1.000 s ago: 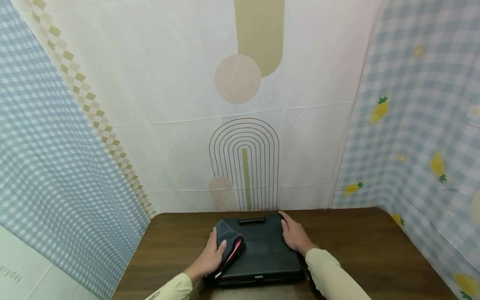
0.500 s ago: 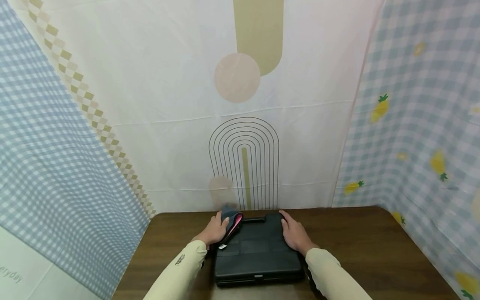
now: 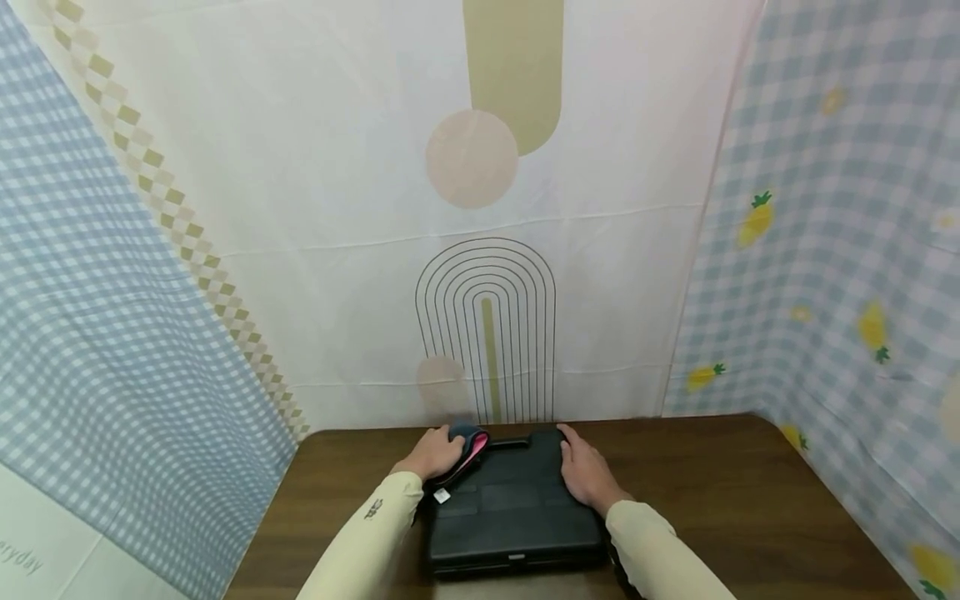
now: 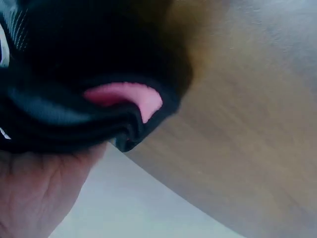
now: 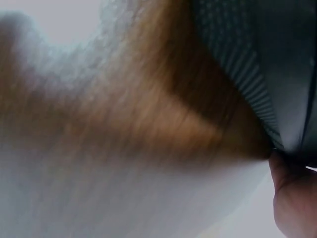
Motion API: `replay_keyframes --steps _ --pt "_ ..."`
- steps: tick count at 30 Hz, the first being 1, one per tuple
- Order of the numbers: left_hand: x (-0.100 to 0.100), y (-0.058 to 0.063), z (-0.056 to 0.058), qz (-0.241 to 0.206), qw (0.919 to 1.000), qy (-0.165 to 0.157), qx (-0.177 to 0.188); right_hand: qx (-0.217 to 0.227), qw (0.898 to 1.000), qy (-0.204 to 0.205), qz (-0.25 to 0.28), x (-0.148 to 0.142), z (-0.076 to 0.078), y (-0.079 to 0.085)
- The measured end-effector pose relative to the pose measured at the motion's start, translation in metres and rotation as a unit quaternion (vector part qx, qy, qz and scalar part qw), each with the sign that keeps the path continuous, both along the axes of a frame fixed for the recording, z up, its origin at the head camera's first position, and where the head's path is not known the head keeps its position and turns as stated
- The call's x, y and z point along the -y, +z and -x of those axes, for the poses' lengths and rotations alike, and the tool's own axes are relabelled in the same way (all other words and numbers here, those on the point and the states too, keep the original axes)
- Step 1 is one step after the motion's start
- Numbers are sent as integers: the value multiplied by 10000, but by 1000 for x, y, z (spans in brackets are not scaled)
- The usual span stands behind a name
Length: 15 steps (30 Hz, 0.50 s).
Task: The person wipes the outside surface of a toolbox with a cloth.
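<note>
At the lower centre of the head view, the left hand [image 3: 432, 453] reaches up and inward, its grip clamped on a folded dark cloth [image 3: 465, 434] with a pink inside, at the upper left corner of a black case [image 3: 517, 512] on the counter [image 3: 712, 475]. The right hand [image 3: 589, 474] rests along the case's right edge, fingers extended, grip unclenched.

2 blue-checked cloths [image 3: 97, 308] flank a pale printed cloth [image 3: 352, 308] behind a brown wood-grain table [image 3: 720, 492].
</note>
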<state>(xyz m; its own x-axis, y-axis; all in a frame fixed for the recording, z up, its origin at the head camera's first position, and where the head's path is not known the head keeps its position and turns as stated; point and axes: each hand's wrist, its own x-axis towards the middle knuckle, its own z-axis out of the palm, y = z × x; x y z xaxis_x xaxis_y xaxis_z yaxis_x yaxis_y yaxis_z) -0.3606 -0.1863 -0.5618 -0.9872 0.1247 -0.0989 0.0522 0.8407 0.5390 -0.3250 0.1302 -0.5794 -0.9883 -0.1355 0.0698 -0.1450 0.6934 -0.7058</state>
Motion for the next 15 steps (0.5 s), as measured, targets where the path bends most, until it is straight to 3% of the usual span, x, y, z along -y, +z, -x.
replay_keyframes --steps 3,9,15 --pt "-3 -6 8 260 9996 -20 -144 -12 9999 -27 -107 2 -1 0" --pt "-28 24 -6 712 9974 3 116 -90 9996 -91 -264 3 -1 0" --pt "-57 28 -7 1341 9902 -385 111 -75 9996 -170 -212 4 0 -2"
